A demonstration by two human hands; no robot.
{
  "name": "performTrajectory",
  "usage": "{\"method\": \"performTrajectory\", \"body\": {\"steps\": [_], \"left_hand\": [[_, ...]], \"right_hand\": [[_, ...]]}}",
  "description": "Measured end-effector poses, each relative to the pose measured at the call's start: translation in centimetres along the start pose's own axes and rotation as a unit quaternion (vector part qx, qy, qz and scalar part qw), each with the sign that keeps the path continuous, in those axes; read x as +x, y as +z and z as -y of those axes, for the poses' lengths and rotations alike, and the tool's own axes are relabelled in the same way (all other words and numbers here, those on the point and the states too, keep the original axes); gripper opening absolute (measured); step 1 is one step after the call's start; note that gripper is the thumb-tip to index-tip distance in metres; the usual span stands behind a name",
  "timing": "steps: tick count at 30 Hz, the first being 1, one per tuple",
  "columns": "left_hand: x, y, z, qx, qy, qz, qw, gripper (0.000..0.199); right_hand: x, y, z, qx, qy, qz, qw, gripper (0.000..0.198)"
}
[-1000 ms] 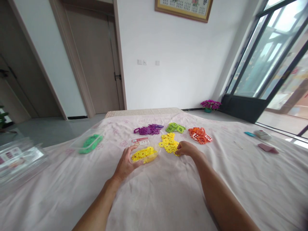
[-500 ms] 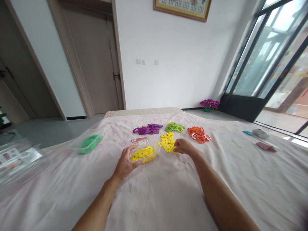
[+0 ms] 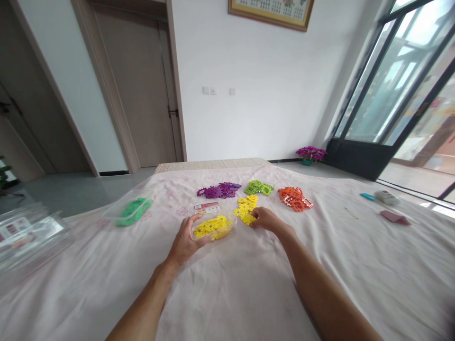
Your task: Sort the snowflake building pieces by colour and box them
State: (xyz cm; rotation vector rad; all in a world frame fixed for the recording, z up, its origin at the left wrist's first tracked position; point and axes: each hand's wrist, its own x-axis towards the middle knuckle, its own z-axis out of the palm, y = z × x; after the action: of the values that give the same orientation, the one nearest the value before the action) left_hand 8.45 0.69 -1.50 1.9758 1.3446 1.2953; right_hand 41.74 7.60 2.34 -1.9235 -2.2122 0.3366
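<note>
My left hand (image 3: 186,240) grips the near left side of a clear plastic box (image 3: 232,220), thumb along its front wall. Inside the box lie many yellow flower-shaped pieces (image 3: 213,226). To its right, on the cloth, is a loose pile of the same yellow pieces (image 3: 245,207). My right hand (image 3: 266,219) is at the near right edge of that pile, fingers pinched together on a yellow piece that they mostly hide. The box's open lid (image 3: 206,208), bearing a red and white label, lies behind the box.
Beyond are piles of purple pieces (image 3: 218,191), light green pieces (image 3: 259,187) and orange pieces (image 3: 295,199). Green pieces (image 3: 134,211) sit in a clear container at left, near stacked clear boxes (image 3: 31,234). A pink item (image 3: 394,217) and a blue item (image 3: 368,196) lie at right.
My right hand has shifted slightly left, closer over the near edge of the yellow pile. The left hand and the box have stayed in place.
</note>
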Motion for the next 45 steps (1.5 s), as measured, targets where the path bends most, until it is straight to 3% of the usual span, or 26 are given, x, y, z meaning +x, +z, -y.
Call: {"method": "performTrajectory", "body": {"steps": [6, 10, 14, 18, 20, 22, 25, 28, 33, 39, 45], "left_hand": [[0.0, 0.0, 0.0, -0.005, 0.004, -0.003, 1.0, 0.063], [0.0, 0.0, 0.1, -0.003, 0.005, -0.004, 1.0, 0.063], [0.0, 0.0, 0.1, 0.0, 0.006, -0.004, 1.0, 0.063], [-0.1, 0.1, -0.1, 0.0, 0.002, -0.005, 1.0, 0.064], [-0.1, 0.1, -0.1, -0.001, -0.001, -0.006, 1.0, 0.065], [-0.1, 0.1, -0.1, -0.004, -0.002, -0.007, 1.0, 0.065], [-0.1, 0.1, 0.0, -0.007, -0.003, -0.006, 1.0, 0.063], [0.0, 0.0, 0.1, -0.006, 0.001, -0.004, 1.0, 0.062], [0.0, 0.1, 0.3, -0.016, 0.0, -0.014, 1.0, 0.063], [0.0, 0.1, 0.3, -0.013, -0.001, -0.01, 1.0, 0.063], [0.0, 0.0, 0.2, -0.007, -0.002, 0.002, 1.0, 0.064]], "right_hand": [[-0.7, -0.4, 1.0, 0.012, -0.022, 0.003, 1.0, 0.013], [-1.0, -0.8, 2.0, 0.068, -0.034, -0.047, 0.996, 0.019], [-1.2, -0.8, 4.2, 0.203, -0.057, -0.107, 0.972, 0.021], [-1.3, -0.4, 6.4, 0.289, -0.132, -0.087, 0.944, 0.009], [-1.3, -0.3, 6.7, 0.305, -0.162, -0.099, 0.933, 0.021], [-1.1, -0.3, 6.3, 0.281, -0.151, -0.136, 0.938, 0.027], [-1.0, -0.2, 5.0, 0.172, -0.079, -0.168, 0.967, 0.023], [-1.2, 0.2, 3.9, 0.045, -0.02, -0.154, 0.987, 0.021], [-1.5, 1.0, 3.6, -0.074, 0.025, -0.121, 0.99, 0.03], [-1.3, 1.0, 3.6, -0.071, 0.037, -0.11, 0.991, 0.032], [-1.2, 1.4, 3.6, 0.005, 0.056, -0.087, 0.995, 0.03]]}}
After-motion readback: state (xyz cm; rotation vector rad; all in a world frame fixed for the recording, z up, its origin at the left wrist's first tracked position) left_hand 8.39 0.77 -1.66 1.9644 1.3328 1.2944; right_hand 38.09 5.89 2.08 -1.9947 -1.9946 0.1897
